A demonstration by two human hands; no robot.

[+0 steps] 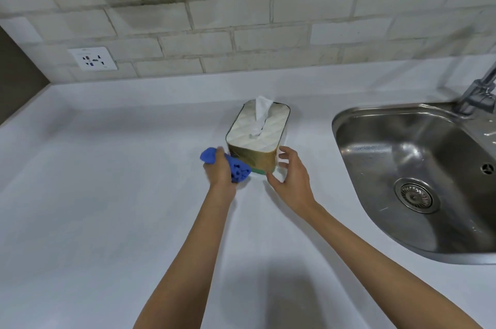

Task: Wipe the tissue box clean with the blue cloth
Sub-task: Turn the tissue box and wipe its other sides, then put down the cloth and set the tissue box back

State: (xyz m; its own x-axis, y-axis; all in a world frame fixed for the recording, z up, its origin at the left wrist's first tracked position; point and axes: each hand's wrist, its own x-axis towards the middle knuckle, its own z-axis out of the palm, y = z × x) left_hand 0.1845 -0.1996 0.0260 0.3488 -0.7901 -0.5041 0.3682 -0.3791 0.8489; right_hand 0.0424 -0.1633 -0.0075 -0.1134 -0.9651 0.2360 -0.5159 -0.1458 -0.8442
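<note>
The tissue box stands on the white counter, with a white quilted top, a gold near side and a tissue sticking up from its slot. My left hand grips the bunched blue cloth, which presses against the box's near-left lower corner. My right hand is at the near-right corner of the box, fingers spread around that corner; whether they touch it is unclear.
A steel sink with a drain lies to the right, its tap at the far right. A wall socket sits on the tiled backsplash at the left. A dark panel borders the counter's far left.
</note>
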